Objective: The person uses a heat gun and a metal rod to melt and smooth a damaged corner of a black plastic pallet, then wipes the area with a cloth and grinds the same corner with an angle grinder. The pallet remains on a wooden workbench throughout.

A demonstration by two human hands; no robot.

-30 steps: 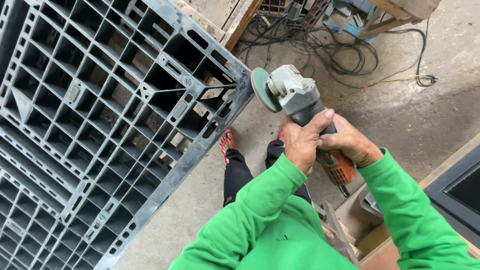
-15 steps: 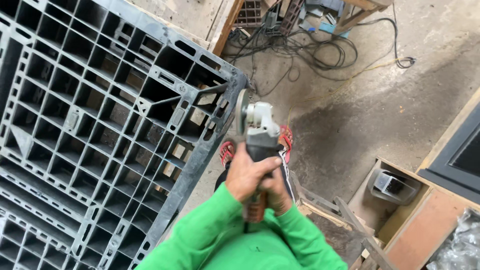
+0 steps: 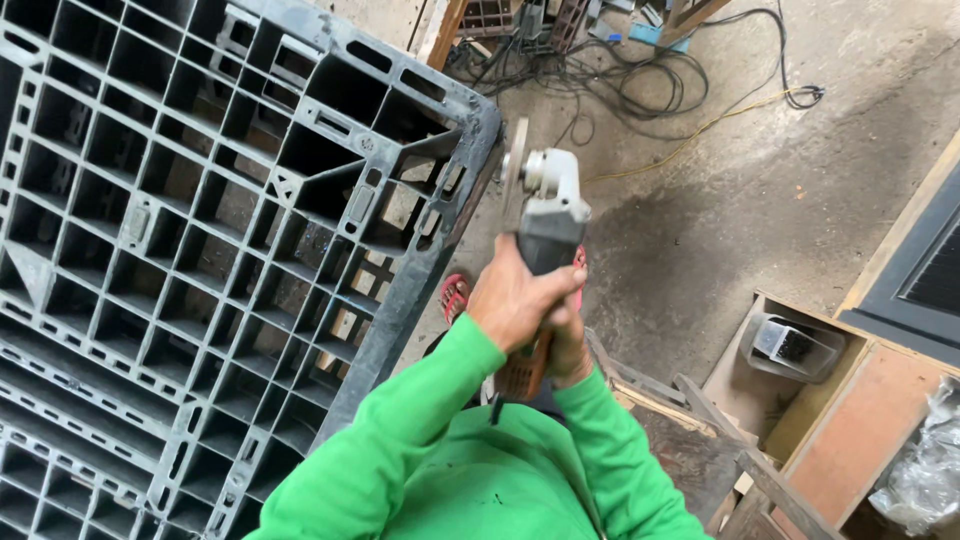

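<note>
Swung in from the open floor since a second ago, the angle grinder (image 3: 540, 235) now stands with its disc edge-on just beside the corner of the grey plastic pallet (image 3: 180, 250), whether touching it cannot be told. That pallet, a tilted grid of open cells, fills the left of the view above a stained concrete floor (image 3: 760, 190). Green sleeves (image 3: 420, 440) run up from the bottom edge. A wooden crate (image 3: 850, 420) lies at lower right, a tangle of black cables (image 3: 600, 70) at the top. The left hand (image 3: 512, 297) is clenched over the grinder's dark body; the right hand (image 3: 568, 340), partly hidden behind it, grips the orange rear handle. Red sandals (image 3: 455, 297) show on the floor beneath the tool
</note>
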